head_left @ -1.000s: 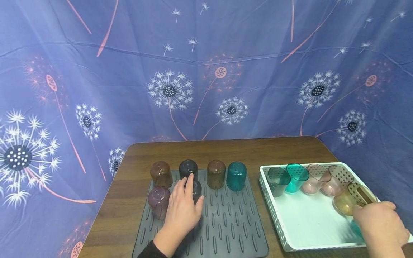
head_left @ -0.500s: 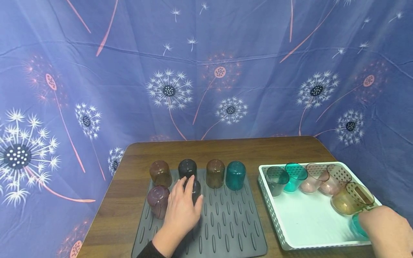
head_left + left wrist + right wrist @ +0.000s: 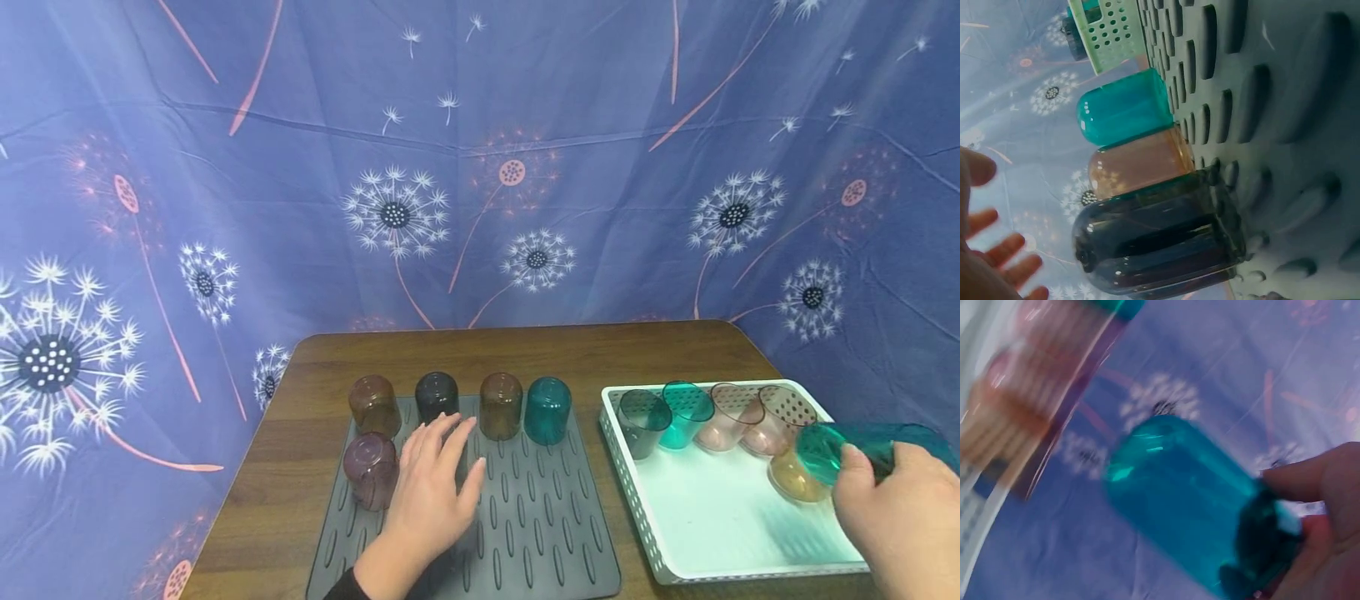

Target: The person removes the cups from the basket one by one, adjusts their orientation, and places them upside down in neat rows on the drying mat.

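Note:
My right hand (image 3: 896, 500) grips a teal glass (image 3: 823, 450) near its rim and holds it on its side above the right end of the white basket (image 3: 651, 533). In the right wrist view the glass's rounded base points away from the fingers. My left hand (image 3: 431, 492) hovers with spread, loosely bent fingers over an upside-down dark glass (image 3: 1154, 244), mostly hidden by the hand in the head view. The left wrist view shows a gap between fingers and glass. That glass stands on the grey drying mat (image 3: 540, 533), beside an upside-down purple glass (image 3: 371, 471).
Along the mat's back stand upside-down brown (image 3: 375, 406), dark (image 3: 437, 396), amber-brown (image 3: 501, 406) and teal (image 3: 548, 410) glasses. Upright in the basket are a grey glass (image 3: 643, 425), a green one (image 3: 686, 417), two pink ones (image 3: 729, 421) and an amber one (image 3: 797, 479).
My right hand has lifted the teal glass from the basket's front right corner and tipped it sideways. My left hand has risen slightly off the dark glass.

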The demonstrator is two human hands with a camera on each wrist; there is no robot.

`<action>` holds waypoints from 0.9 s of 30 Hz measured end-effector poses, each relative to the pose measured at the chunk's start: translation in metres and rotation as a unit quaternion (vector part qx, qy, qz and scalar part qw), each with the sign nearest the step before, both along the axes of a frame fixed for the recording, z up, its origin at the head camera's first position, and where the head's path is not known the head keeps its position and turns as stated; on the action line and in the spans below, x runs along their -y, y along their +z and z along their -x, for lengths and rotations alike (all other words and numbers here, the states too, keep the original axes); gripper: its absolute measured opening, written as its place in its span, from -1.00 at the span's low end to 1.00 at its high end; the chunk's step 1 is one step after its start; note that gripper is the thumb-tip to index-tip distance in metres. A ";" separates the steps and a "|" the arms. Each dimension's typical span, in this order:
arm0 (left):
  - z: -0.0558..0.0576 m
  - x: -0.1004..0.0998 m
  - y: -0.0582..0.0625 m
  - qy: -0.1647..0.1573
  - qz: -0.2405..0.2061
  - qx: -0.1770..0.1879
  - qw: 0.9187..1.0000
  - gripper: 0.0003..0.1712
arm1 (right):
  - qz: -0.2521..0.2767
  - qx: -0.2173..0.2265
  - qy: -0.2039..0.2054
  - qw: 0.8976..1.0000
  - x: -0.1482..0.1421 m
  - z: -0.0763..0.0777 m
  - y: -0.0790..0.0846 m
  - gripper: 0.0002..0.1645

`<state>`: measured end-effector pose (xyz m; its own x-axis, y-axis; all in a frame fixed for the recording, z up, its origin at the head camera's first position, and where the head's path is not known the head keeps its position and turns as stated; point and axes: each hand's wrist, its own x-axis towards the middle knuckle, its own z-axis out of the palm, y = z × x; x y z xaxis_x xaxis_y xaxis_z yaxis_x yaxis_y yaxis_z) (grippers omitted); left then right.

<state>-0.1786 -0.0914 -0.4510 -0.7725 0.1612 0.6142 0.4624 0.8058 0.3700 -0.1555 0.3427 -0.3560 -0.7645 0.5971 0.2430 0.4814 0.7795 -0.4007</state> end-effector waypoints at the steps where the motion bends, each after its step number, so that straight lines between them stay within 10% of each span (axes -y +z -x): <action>1: -0.001 -0.001 0.001 -0.015 0.001 -0.012 1.000 -0.35 | -0.003 -0.036 0.025 0.999 0.008 -0.001 -0.001 -0.40; 6: -0.006 -0.011 0.004 -0.096 -0.007 -0.045 0.994 -0.30 | 0.048 -0.188 0.176 0.965 0.056 0.000 -0.028 -0.69; 11: -0.013 -0.024 0.006 -0.175 -0.017 -0.009 0.984 -0.25 | 0.245 -0.175 0.299 0.905 0.110 0.002 -0.066 -0.82; 17: -0.021 -0.027 0.002 -0.250 0.003 0.039 0.967 -0.05 | 0.589 -0.086 0.398 0.698 0.153 0.002 -0.102 -0.73; 21: -0.022 -0.027 -0.003 -0.272 0.007 0.015 0.962 -0.04 | 0.699 -0.013 0.433 0.569 0.162 0.002 -0.115 -0.60; 25: -0.022 -0.028 -0.005 -0.275 0.018 -0.016 0.961 -0.06 | 0.780 0.013 0.475 0.406 0.164 0.005 -0.122 -0.45; 26: -0.022 -0.028 -0.005 -0.273 0.022 -0.016 0.962 -0.05 | 0.790 0.022 0.480 0.380 0.164 0.006 -0.123 -0.43; 27: -0.022 -0.028 -0.005 -0.270 0.025 -0.016 0.962 -0.04 | 0.792 0.029 0.479 0.376 0.165 0.006 -0.124 -0.43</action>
